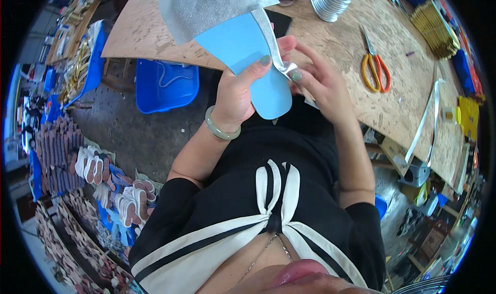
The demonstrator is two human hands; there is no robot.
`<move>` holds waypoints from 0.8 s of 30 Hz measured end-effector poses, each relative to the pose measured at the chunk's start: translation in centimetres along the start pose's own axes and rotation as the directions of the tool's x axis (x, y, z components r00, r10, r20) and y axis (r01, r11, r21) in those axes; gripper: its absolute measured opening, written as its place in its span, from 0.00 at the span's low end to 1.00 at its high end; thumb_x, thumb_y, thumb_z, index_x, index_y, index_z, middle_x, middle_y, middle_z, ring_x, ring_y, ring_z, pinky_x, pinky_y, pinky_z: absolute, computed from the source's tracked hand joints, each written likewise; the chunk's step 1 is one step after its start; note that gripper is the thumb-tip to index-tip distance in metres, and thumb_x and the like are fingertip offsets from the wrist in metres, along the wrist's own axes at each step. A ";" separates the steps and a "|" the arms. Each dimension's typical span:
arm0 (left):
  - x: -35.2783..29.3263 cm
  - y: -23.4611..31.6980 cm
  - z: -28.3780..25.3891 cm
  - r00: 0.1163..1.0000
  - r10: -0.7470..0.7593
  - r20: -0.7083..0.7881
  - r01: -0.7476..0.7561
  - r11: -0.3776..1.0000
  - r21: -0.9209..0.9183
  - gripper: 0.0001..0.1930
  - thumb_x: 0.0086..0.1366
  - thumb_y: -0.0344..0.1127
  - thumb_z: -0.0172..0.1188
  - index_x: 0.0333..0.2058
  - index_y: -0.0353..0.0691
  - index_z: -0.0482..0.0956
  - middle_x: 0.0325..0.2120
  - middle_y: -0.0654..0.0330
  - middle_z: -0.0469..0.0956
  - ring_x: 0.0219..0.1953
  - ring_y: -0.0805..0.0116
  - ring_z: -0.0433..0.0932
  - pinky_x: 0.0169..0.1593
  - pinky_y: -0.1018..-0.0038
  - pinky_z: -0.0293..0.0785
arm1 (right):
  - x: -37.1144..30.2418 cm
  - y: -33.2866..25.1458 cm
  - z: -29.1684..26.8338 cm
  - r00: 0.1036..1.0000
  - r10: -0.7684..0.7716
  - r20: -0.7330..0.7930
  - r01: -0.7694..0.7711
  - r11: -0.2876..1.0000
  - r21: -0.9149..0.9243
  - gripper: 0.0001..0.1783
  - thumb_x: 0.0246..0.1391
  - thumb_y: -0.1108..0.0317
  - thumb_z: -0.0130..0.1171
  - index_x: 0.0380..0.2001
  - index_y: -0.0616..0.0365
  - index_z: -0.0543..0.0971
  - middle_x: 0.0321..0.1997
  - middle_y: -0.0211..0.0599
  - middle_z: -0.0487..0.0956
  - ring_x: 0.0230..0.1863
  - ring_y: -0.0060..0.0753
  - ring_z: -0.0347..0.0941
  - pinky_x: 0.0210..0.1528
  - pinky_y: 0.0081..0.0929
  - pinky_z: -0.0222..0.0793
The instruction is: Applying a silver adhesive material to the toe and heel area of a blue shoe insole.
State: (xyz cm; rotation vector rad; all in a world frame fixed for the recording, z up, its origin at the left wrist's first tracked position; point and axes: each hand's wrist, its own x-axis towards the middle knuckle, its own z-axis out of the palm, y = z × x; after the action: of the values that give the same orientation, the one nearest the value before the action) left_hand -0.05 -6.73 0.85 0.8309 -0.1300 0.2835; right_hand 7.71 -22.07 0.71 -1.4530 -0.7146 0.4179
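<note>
Holds one blue sole (274,95) at table (330,46) edge, clamped in left hand (236,92); pinches one silver strip (269,38) firmly in right hand (323,85). Cannot see fingertips hidden behind sole; sees one silver sheet (217,10), cut off above.

A pale wooden worktable (398,116) stretches across the far side and the right; dark grey floor (126,134) shows at left.
</note>
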 end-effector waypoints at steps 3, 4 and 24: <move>-0.1 0.0 -0.5 0.997 0.041 0.073 -0.042 0.999 0.015 0.27 0.67 0.34 0.46 0.63 0.37 0.50 0.52 0.44 0.68 0.59 0.52 0.65 0.61 0.59 0.62 | -1.6 -0.8 1.4 0.988 0.067 -0.139 -0.067 0.998 0.007 0.16 0.55 0.70 0.57 0.48 0.61 0.75 0.34 0.33 0.80 0.32 0.20 0.74 0.36 0.16 0.69; -0.3 0.1 -0.3 0.997 0.033 0.073 -0.034 0.999 0.014 0.27 0.67 0.34 0.46 0.63 0.37 0.50 0.52 0.44 0.68 0.59 0.52 0.65 0.61 0.59 0.62 | -1.8 -1.0 1.8 0.958 -0.104 -0.268 0.095 0.994 -0.045 0.13 0.53 0.73 0.59 0.44 0.62 0.78 0.33 0.33 0.80 0.33 0.19 0.74 0.35 0.15 0.68; -2.1 -0.5 2.4 0.957 0.081 -0.278 -0.061 0.995 0.079 0.18 0.63 0.32 0.58 0.48 0.28 0.68 0.36 0.51 0.77 0.33 0.65 0.79 0.41 0.72 0.75 | -2.9 -0.5 2.5 0.998 0.007 -0.059 -0.019 0.977 -0.211 0.09 0.49 0.77 0.61 0.36 0.63 0.80 0.32 0.30 0.79 0.31 0.17 0.71 0.33 0.15 0.65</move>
State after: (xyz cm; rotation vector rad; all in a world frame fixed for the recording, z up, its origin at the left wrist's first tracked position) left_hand -1.91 -9.26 1.65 0.8478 0.1172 0.4729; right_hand 3.92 -22.16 0.58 -1.6640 -0.7199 0.3154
